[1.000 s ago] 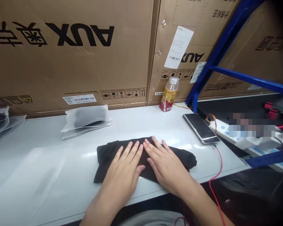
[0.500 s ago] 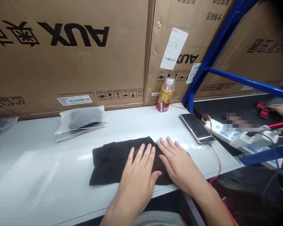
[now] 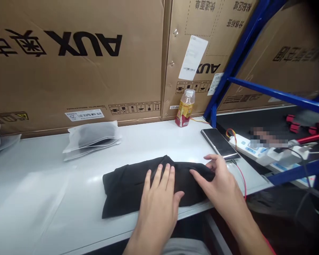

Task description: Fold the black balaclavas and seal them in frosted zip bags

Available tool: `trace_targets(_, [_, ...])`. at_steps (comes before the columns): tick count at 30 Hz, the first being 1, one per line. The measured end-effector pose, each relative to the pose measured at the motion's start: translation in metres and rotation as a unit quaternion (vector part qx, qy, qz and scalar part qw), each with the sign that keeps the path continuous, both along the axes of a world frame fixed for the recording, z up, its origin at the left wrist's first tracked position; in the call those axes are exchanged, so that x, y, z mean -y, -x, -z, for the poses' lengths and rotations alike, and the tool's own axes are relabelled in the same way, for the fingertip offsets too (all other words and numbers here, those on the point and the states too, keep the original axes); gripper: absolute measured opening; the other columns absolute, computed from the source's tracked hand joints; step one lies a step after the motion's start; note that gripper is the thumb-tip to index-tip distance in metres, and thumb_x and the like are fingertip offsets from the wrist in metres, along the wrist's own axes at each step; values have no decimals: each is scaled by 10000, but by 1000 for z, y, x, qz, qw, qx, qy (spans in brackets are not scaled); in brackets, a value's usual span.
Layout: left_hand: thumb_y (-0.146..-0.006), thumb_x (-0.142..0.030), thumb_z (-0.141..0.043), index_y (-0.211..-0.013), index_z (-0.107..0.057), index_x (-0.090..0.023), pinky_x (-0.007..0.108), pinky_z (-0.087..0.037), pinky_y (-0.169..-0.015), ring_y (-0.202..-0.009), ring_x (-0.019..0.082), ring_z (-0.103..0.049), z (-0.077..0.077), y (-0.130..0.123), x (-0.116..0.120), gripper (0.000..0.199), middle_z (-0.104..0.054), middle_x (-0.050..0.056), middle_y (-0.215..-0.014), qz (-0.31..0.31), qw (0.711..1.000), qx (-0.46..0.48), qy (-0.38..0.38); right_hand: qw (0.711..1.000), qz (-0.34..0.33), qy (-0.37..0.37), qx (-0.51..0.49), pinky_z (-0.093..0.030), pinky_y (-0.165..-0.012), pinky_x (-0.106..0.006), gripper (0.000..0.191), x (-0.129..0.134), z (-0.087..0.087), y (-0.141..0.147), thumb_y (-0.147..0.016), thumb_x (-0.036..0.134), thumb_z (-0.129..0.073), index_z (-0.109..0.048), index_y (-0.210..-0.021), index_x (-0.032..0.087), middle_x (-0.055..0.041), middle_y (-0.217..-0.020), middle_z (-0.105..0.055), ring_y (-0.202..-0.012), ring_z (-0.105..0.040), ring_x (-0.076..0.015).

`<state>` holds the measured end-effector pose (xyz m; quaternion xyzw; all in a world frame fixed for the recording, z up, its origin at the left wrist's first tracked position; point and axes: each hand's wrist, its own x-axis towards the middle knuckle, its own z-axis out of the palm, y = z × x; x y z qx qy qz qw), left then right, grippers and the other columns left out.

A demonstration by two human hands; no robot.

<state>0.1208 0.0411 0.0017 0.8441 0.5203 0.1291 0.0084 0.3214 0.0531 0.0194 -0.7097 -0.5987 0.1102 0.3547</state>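
Note:
A black cloth garment lies folded flat on the white table, its right end bunched up. My left hand rests palm down on its middle, fingers spread. My right hand grips the garment's right end between thumb and fingers, with part of that end hidden under the hand. Close beyond the right thumb lies the lower edge of a black smartphone.
A frosted plastic bag holding something dark lies behind the garment. A juice bottle stands against large cardboard boxes. A power strip, red cable and blue shelf frame sit right.
My right hand has gone from lying flat on the garment to gripping its right end, which is now bunched. My left hand stays on the garment.

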Motion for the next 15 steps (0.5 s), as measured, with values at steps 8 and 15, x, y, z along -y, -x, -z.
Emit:
trace_targets(8, [-1053,-353,-461,-1617,-440,-208,619,-368,-1247,-1566,380,-365,-12,-5,-12,583,-463,110,-1660,66,998,-19,9,966,-229,-120,-25,-495,-1151,-513,301,-6,-11,56,-1044,343,-590,-652,-1332,277,-97,-1386,-677,-1367,-585,-300])
trace_targets(15, [-1062,-418,-510,-1617,-417,-164,654,-414,-1204,-1561,373,-379,-14,78,-4,617,-440,119,-1667,66,996,-49,-20,922,-360,-54,131,-310,-1284,-623,541,-1,8,65,-1086,207,-417,-400,-1624,162,-100,-1679,-416,-1601,-295,-310])
